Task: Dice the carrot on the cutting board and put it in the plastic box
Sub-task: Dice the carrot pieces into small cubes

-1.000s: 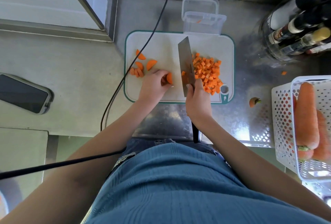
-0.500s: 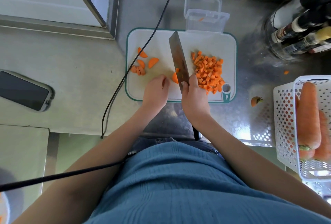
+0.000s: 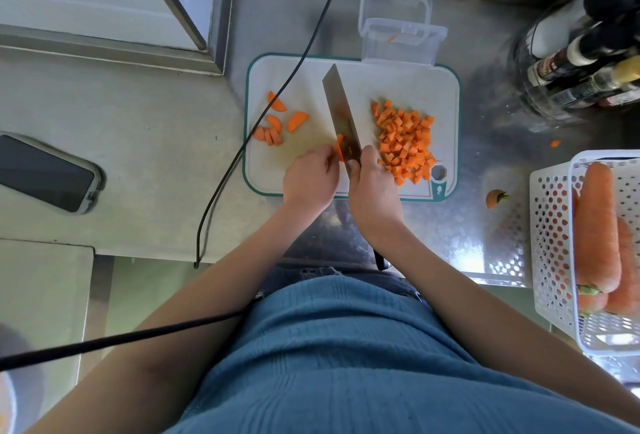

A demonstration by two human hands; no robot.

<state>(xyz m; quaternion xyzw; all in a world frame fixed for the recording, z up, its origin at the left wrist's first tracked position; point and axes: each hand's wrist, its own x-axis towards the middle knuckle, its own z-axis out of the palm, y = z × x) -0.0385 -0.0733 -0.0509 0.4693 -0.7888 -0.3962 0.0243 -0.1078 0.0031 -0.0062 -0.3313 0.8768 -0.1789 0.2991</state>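
Note:
A white cutting board (image 3: 394, 76) with a teal rim lies on the steel counter. A pile of diced carrot (image 3: 405, 142) covers its right half. Several half-round carrot slices (image 3: 277, 125) lie at its left. My right hand (image 3: 374, 187) grips a cleaver (image 3: 341, 114), blade down on the board's middle. My left hand (image 3: 310, 180) pinches a small carrot piece (image 3: 340, 151) against the blade's left side. The clear plastic box (image 3: 401, 42) stands open at the board's far edge with one orange scrap inside.
A white perforated basket (image 3: 550, 225) with whole carrots sits at the right. A cut carrot top (image 3: 495, 198) lies beside it. Bottles (image 3: 588, 62) stand at the back right. A phone (image 3: 45, 173) lies left, and a black cable (image 3: 263, 118) crosses the board's left edge.
My left hand brought the carrot piece right, up against the blade. The cleaver swung its tip leftward and came down on the piece.

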